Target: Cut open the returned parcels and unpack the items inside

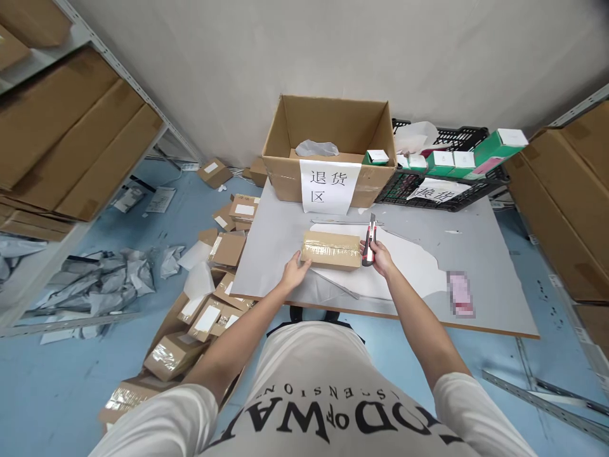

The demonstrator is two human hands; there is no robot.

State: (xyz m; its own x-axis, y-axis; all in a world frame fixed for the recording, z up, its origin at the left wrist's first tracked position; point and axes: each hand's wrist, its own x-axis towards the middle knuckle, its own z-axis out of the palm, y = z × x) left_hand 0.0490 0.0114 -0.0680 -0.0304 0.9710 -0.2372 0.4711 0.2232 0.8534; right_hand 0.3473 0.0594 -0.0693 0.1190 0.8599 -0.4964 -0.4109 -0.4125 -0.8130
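Left hand (295, 271) fingers pressed flat against the taped parcel (332, 249) (mid-table (490, 266), on white paper), right hand (380, 257) fingers wrapped around a box cutter (368, 244) at the parcel's right end.

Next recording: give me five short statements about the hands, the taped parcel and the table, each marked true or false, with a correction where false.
1. The right hand holds a utility knife beside the taped parcel. True.
2. The left hand is lifted clear of the parcel. False: it rests against the parcel's left end.
3. The parcel lies on the table. True.
4. The open cardboard box at the back of the table carries no label. False: a white sheet with printed characters hangs on its front.
5. The black crate stands left of the open box. False: it stands to its right.
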